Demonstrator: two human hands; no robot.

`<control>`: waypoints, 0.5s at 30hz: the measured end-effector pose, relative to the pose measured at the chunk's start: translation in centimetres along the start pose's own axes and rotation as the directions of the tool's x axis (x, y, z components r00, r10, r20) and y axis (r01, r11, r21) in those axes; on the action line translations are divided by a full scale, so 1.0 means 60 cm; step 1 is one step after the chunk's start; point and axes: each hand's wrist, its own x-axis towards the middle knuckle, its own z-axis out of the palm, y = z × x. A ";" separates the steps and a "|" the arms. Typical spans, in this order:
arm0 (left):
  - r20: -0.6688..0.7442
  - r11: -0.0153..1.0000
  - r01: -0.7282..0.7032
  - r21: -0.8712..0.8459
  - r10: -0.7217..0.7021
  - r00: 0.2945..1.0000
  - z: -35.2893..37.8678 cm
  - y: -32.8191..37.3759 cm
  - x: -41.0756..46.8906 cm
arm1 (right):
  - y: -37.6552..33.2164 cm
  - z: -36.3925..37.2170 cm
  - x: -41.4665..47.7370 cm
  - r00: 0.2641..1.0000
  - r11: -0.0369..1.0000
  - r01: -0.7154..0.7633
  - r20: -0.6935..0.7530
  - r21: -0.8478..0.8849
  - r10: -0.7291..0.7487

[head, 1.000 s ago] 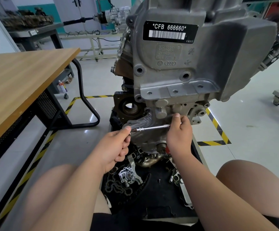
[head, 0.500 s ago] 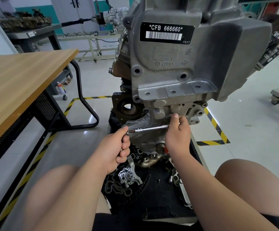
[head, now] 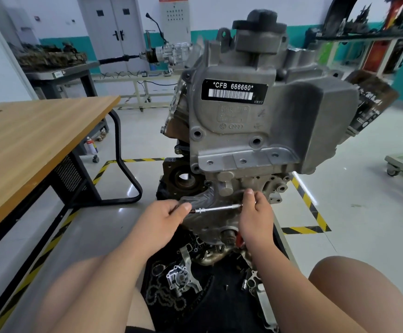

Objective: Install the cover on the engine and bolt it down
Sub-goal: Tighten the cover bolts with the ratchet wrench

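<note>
Count: one engine (head: 243, 131), one cover (head: 219, 227) seated low on its front, one rod (head: 217, 209), two hands | Grip: your left hand (head: 164, 217) pinches the rod's near end — your right hand (head: 255, 217) holds its far end at the cover | Change: hands and rod unmoved; view tipped up — engine top now shows.

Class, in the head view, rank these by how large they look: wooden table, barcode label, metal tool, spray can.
1. wooden table
2. barcode label
3. metal tool and spray can: not ranked; the tool looks longer but thinner, and the can stands farther off.
</note>
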 end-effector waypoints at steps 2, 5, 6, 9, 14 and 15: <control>-0.118 0.995 -0.104 -0.007 0.102 0.988 -0.016 0.027 -0.016 | 0.000 -0.001 0.000 1.000 0.999 -0.020 -0.005 0.036 0.020; -0.236 0.926 -0.316 -0.208 0.266 0.935 -0.052 0.123 -0.036 | 0.001 0.005 0.001 0.997 0.993 -0.067 -0.017 0.092 0.069; -0.202 0.870 -0.391 -0.299 0.343 0.917 -0.062 0.170 -0.035 | 0.001 0.008 0.002 0.996 0.992 -0.077 -0.027 0.095 0.080; -0.122 0.709 -0.544 -0.449 0.554 0.823 -0.071 0.305 0.006 | -0.004 0.010 0.006 0.995 0.995 -0.094 -0.022 0.037 0.095; -0.221 0.693 -0.515 -0.505 0.473 0.853 -0.074 0.382 0.095 | -0.015 -0.013 0.021 0.989 0.991 -0.100 0.098 -0.093 0.109; -0.220 0.666 -0.482 -0.569 0.442 0.870 -0.072 0.376 0.104 | -0.020 -0.020 0.026 0.984 0.986 -0.092 0.141 -0.141 0.112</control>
